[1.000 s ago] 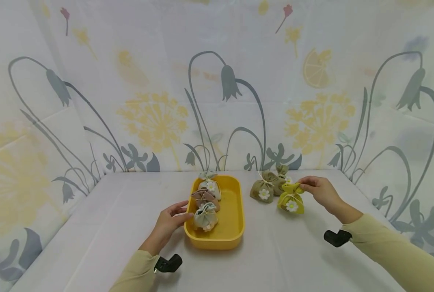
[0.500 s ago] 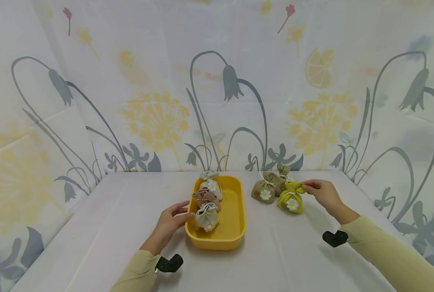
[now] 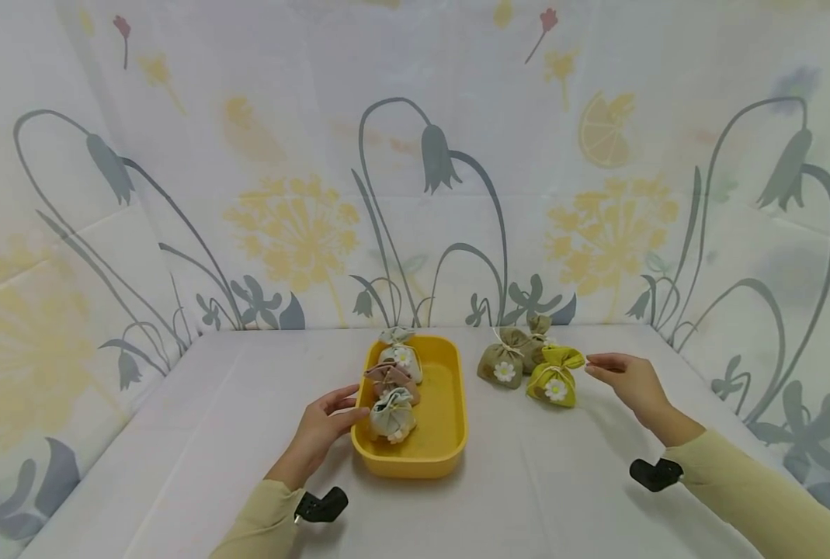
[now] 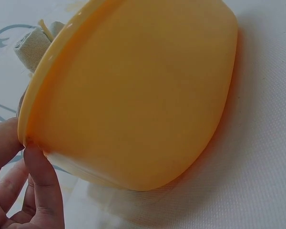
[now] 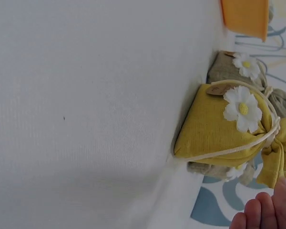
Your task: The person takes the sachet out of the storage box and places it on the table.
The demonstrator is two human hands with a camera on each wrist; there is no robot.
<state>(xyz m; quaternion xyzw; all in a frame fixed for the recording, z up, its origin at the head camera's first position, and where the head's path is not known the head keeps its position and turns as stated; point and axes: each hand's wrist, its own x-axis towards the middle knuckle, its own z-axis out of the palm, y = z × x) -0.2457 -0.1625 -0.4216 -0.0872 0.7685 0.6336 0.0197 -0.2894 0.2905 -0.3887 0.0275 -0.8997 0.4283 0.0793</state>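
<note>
My left hand (image 3: 314,431) pinches the left rim of a yellow plastic tray (image 3: 449,419); the left wrist view has thumb and fingers on either side of that rim. Lined up along the tray's left side are a pale green drawstring pouch (image 3: 391,419), a dusty pink one (image 3: 404,382) and a pale one (image 3: 395,353) at the back. A yellow-green drawstring pouch (image 3: 553,384) with a white daisy stands on the table. My right hand (image 3: 631,382) is just right of its gathered top, fingertips right at the cloth and holding nothing.
Two olive-brown pouches, one in front (image 3: 501,365) and one behind (image 3: 537,330), stand beside the yellow-green pouch. White cloth covers the table (image 3: 526,481). A flower-printed curtain (image 3: 415,233) rises along its back edge.
My right hand has let go of the yellow-green pouch and drawn slightly right. The pouch has shifted a little left, toward the olive-brown ones. My left hand stays at the tray.
</note>
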